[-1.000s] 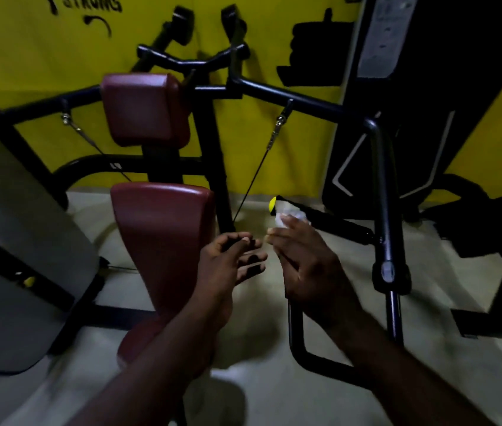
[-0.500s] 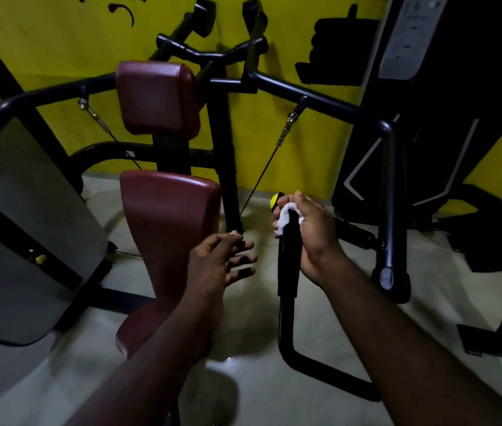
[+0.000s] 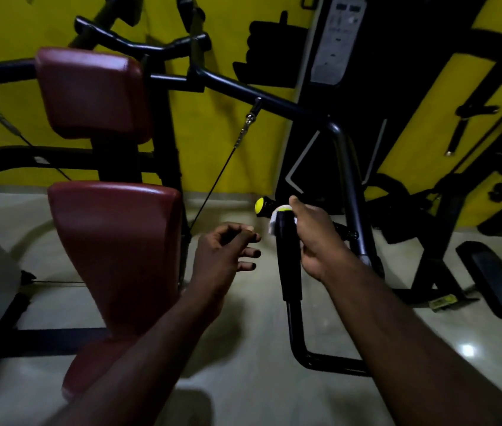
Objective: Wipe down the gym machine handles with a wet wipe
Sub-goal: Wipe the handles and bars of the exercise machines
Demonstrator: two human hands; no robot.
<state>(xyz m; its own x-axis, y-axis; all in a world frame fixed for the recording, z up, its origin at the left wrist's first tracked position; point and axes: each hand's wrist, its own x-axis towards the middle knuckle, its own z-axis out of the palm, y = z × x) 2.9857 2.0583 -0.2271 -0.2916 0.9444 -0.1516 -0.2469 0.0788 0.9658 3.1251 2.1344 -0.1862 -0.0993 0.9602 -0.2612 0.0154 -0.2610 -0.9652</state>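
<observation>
Grip: right hand (image 3: pixel 314 238) clasped round white wet wipe (image 3: pixel 275 221) at top of upright black handle (image 3: pixel 288 272). Left hand (image 3: pixel 225 256) just beside, loosely curled, holding nothing. Red seat pad (image 3: pixel 114 241) further left. Wiping stroke seemingly starting; next, probably a firm slide down the handle.

The seat pad (image 3: pixel 114 241) is dark red vinyl, smooth and glossy, and the upper pad (image 3: pixel 89 93) above it has the same sheen. Right of the seat pad, the handle grip (image 3: pixel 288 272) that my right hand (image 3: pixel 317 241) wraps looks like matt black rubber or foam. The wet wipe (image 3: pixel 274 222) I press to it is white, soft and crumpled. The end cap (image 3: pixel 258 205) is shiny yellow plastic. The frame tube (image 3: pixel 345 155) is satin painted metal. Below the seat pad, the floor (image 3: pixel 243 379) is polished and reflective.
</observation>
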